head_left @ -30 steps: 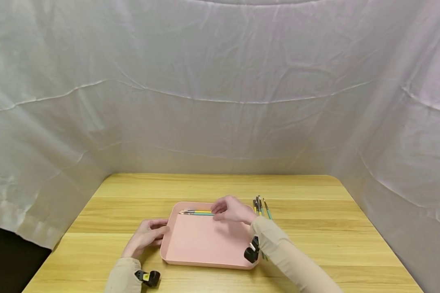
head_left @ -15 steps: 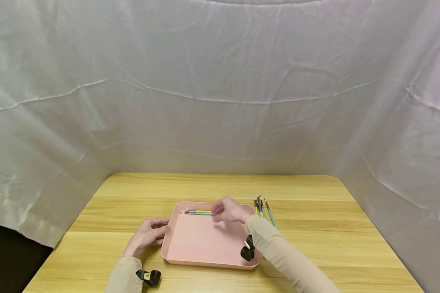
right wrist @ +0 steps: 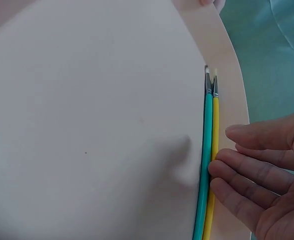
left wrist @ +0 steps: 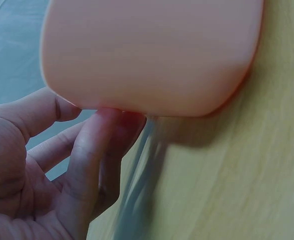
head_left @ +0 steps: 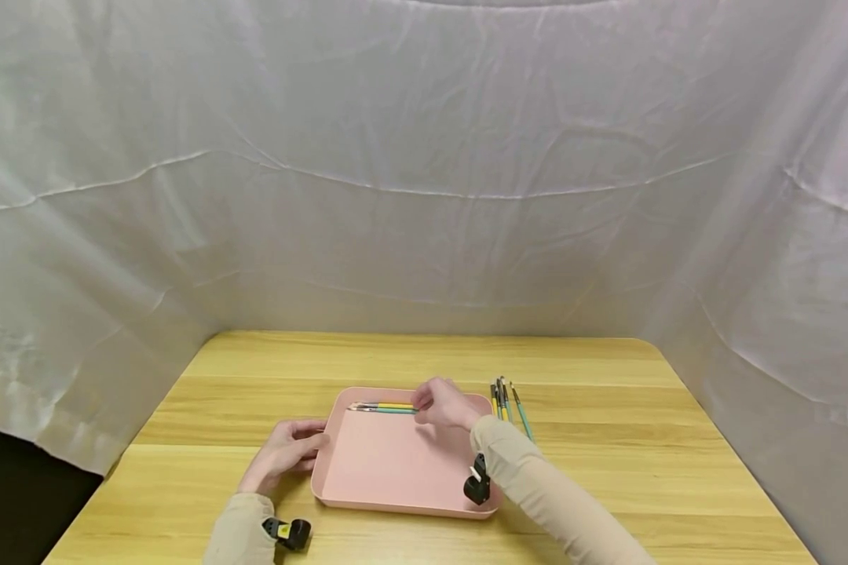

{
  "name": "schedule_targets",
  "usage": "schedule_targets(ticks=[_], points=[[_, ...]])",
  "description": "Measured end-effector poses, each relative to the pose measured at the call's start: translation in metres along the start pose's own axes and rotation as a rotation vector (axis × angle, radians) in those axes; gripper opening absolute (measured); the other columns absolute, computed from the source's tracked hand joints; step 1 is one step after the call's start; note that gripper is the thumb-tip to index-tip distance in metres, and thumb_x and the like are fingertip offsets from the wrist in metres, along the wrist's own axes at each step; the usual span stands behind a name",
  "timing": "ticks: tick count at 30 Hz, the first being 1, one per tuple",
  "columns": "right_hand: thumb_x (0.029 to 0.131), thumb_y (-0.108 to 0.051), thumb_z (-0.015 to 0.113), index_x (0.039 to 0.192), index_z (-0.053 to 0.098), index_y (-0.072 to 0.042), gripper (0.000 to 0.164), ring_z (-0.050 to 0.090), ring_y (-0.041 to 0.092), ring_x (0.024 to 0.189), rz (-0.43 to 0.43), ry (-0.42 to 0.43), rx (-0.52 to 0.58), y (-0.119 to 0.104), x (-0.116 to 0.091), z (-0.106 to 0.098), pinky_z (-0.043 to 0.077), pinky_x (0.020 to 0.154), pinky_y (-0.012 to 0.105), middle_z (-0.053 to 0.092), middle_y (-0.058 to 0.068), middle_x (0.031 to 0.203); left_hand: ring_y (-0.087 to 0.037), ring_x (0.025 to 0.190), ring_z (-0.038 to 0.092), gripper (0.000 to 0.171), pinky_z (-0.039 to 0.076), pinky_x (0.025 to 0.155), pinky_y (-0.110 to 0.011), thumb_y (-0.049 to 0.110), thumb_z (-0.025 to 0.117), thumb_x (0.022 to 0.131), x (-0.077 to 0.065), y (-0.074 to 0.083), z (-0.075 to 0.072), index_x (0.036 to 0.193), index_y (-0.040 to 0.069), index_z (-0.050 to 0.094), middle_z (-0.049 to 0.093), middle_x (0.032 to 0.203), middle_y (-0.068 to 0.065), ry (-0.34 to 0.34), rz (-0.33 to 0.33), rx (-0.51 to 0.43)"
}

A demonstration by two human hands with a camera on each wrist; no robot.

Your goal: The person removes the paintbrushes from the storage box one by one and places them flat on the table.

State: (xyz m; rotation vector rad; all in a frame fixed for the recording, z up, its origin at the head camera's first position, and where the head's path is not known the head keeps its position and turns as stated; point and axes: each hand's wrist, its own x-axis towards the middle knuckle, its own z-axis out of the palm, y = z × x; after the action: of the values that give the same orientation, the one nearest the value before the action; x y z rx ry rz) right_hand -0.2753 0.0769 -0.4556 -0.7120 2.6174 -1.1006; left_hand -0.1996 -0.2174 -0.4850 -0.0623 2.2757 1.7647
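A pink tray [head_left: 396,471] lies on the wooden table, and my left hand [head_left: 286,453] pinches its left rim. In the left wrist view the thumb [left wrist: 94,155] is on the rim and other fingers are behind it. Two paintbrushes lie side by side along the tray's far wall: a teal paintbrush [right wrist: 204,165] and a yellow paintbrush [right wrist: 216,117]. Over their handle ends is my right hand [head_left: 444,404], fingers loosely extended. In the right wrist view those fingertips [right wrist: 219,167] are at the yellow handle, and nothing is gripped. Part of both handles is hidden in the head view.
Several more paintbrushes [head_left: 503,400] lie on the table [head_left: 608,455] just beyond the tray's right side, partly hidden by the right sleeve [head_left: 537,479]. Grey cloth [head_left: 424,235] hangs around the table's back and sides.
My right forearm has shifted slightly left, uncovering more of the paintbrushes beside the tray. The right fingers have slid a little right along the handles. My left hand stays on the rim.
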Motion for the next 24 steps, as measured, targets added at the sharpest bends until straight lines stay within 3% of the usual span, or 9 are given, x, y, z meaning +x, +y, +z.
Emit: schedule_targets(ticks=[1,3,6,7,10,12,15,18,24], points=[[0.081,0.003,0.075,0.104,0.072,0.008,0.023,0.073,0.03,0.094,0.0,0.001,0.0,0.0,0.0,0.0,0.042,0.111,0.052,0.075,0.021,0.1,-0.005,0.073,0.067,0.05,0.056,0.059,-0.02,0.01,0.064,0.095,0.0,0.0,0.0,0.136,-0.016,0.05,0.076,0.098,-0.01,0.001,-0.002,0.001],[0.081,0.004,0.075,0.104,0.072,0.007,0.023,0.073,0.028,0.093,0.008,0.006,0.0,0.0,0.0,0.001,0.051,0.101,0.048,0.075,0.02,0.099,-0.006,0.074,0.067,0.05,0.056,0.059,-0.019,0.009,0.064,0.095,0.0,0.0,0.001,0.136,-0.016,0.051,0.075,0.099,-0.011,0.002,-0.001,0.003],[0.08,0.005,0.075,0.103,0.072,0.007,0.023,0.072,0.024,0.089,0.019,0.008,-0.003,0.0,0.001,0.002,0.045,0.108,0.05,0.076,0.018,0.097,-0.006,0.075,0.068,0.05,0.056,0.059,-0.02,0.01,0.064,0.095,-0.001,0.001,0.001,0.136,-0.016,0.051,0.075,0.102,-0.013,0.005,0.002,0.006],[0.079,0.006,0.075,0.102,0.072,0.006,0.023,0.072,0.023,0.087,0.025,0.007,-0.005,0.0,0.001,0.002,0.048,0.105,0.049,0.075,0.018,0.096,-0.006,0.075,0.068,0.05,0.056,0.059,-0.02,0.01,0.064,0.095,-0.001,0.001,0.001,0.136,-0.015,0.051,0.075,0.103,-0.014,0.006,0.003,0.006],[0.075,0.012,0.073,0.099,0.072,0.006,0.024,0.066,0.018,0.08,0.043,0.011,-0.037,0.001,0.001,0.005,0.054,0.094,0.042,0.074,0.015,0.089,-0.006,0.075,0.068,0.049,0.056,0.06,-0.019,0.01,0.064,0.095,-0.001,0.001,0.001,0.136,-0.015,0.052,0.075,0.104,-0.014,0.006,0.004,0.006],[0.074,0.015,0.07,0.093,0.072,0.004,0.022,0.059,0.014,0.073,0.049,0.021,-0.082,0.001,0.001,0.007,0.055,0.076,0.033,0.072,0.012,0.083,-0.006,0.075,0.068,0.049,0.056,0.06,-0.019,0.01,0.064,0.095,0.0,0.001,0.001,0.136,-0.015,0.052,0.075,0.104,-0.013,0.003,0.006,0.006],[0.074,0.017,0.065,0.082,0.071,-0.001,0.02,0.051,0.014,0.068,0.049,0.044,-0.174,0.003,0.001,0.011,0.046,0.064,0.025,0.068,0.006,0.077,-0.006,0.076,0.068,0.049,0.056,0.06,-0.019,0.01,0.064,0.095,0.0,0.0,0.001,0.135,-0.015,0.052,0.075,0.104,-0.013,-0.003,0.012,0.005],[0.076,0.016,0.06,0.076,0.07,-0.005,0.023,0.051,0.016,0.068,0.039,0.053,-0.238,0.004,0.001,0.013,0.043,0.063,0.024,0.067,0.003,0.077,-0.006,0.076,0.068,0.048,0.056,0.06,-0.019,0.01,0.063,0.095,0.0,0.0,0.001,0.135,-0.015,0.052,0.074,0.105,-0.013,-0.003,0.015,0.006],[0.073,0.018,0.061,0.077,0.071,-0.005,0.025,0.051,0.015,0.068,0.053,0.001,-0.239,0.003,0.001,0.012,0.044,0.062,0.024,0.065,0.002,0.076,-0.006,0.075,0.068,0.048,0.056,0.06,-0.019,0.01,0.064,0.095,0.0,0.0,0.001,0.135,-0.015,0.053,0.075,0.103,-0.011,0.004,0.009,0.01]])
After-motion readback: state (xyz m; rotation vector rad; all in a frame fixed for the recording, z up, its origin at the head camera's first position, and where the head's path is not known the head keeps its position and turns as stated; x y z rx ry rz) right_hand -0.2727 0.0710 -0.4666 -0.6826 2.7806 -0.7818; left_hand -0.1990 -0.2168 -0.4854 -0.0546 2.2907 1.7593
